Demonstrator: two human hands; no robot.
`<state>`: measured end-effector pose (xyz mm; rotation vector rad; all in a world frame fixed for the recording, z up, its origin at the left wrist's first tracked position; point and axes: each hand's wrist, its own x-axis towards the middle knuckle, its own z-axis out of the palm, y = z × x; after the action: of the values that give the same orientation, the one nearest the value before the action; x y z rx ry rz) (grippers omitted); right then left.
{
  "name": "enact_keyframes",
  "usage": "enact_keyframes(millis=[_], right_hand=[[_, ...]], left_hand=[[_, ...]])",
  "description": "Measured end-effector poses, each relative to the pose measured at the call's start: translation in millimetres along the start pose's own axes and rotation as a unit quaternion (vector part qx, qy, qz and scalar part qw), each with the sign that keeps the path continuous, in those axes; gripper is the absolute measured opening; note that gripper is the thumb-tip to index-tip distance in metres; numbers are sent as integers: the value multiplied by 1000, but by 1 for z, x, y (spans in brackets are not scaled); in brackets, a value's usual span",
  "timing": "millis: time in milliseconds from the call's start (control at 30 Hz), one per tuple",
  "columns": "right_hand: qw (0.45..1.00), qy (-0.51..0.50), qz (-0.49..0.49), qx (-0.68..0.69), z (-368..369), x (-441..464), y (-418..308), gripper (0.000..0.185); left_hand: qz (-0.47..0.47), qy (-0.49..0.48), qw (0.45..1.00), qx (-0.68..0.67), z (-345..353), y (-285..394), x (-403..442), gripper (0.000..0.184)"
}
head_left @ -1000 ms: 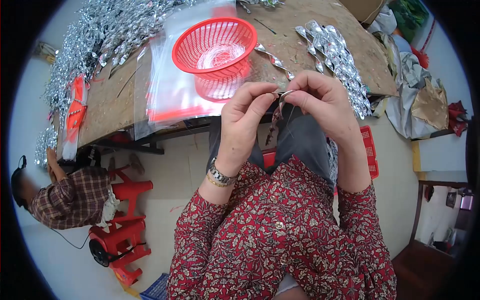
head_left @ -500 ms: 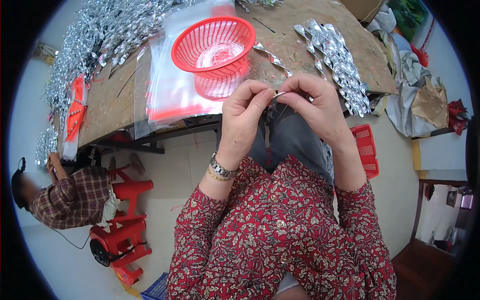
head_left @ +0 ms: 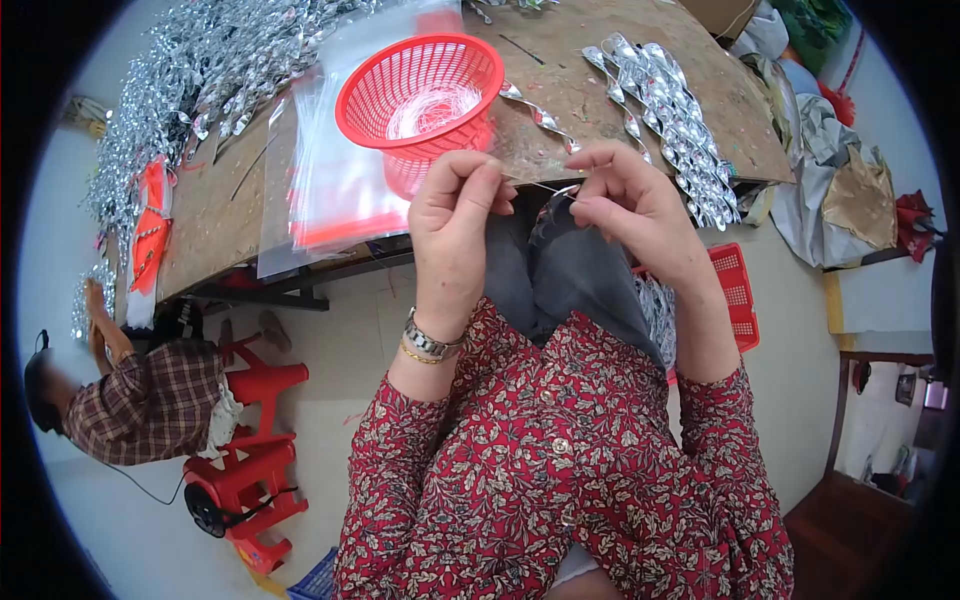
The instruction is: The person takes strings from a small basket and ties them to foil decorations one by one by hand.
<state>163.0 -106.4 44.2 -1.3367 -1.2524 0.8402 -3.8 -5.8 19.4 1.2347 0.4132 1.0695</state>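
Observation:
My left hand point(head_left: 455, 205) is closed, thumb pressed against the bent fingers, pinching one end of a thin white thread point(head_left: 540, 186). The thread runs taut across to my right hand point(head_left: 640, 215). Thumb and index finger of that hand close around a small silver foil end point(head_left: 571, 191), where the thread meets it; a dark, shiny piece hangs just below. Both hands are above my lap at the table's front edge. Behind them a red basket point(head_left: 420, 92) holds a tangle of white thread point(head_left: 435, 110). A twisted silver strip point(head_left: 540, 116) lies beside the basket.
Clear plastic bags point(head_left: 335, 190) lie under the basket on the wooden table point(head_left: 540, 30). Twisted silver strips point(head_left: 680, 125) lie at the right, with a large silver heap point(head_left: 215, 60) at the left. A red crate point(head_left: 735, 295) is on the floor; a person point(head_left: 150, 395) sits at left.
My hands have moved apart, the left one going left, and a length of white thread now stretches between them. The seated person's hands have shifted upward in view.

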Motion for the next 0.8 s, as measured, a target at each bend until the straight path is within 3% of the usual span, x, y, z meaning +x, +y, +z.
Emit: enact_keyframes(millis=[267, 533, 800], right_hand=[[980, -80, 111, 143, -30, -25, 4, 20], [934, -173, 26, 312, -34, -46, 10, 13], [937, -129, -45, 321, -37, -50, -3, 18]], left_hand=[[-15, 38, 991, -129, -17, 14, 4, 12], [-30, 36, 979, -201, -14, 21, 6, 12], [4, 4, 982, -188, -13, 29, 9, 14]])
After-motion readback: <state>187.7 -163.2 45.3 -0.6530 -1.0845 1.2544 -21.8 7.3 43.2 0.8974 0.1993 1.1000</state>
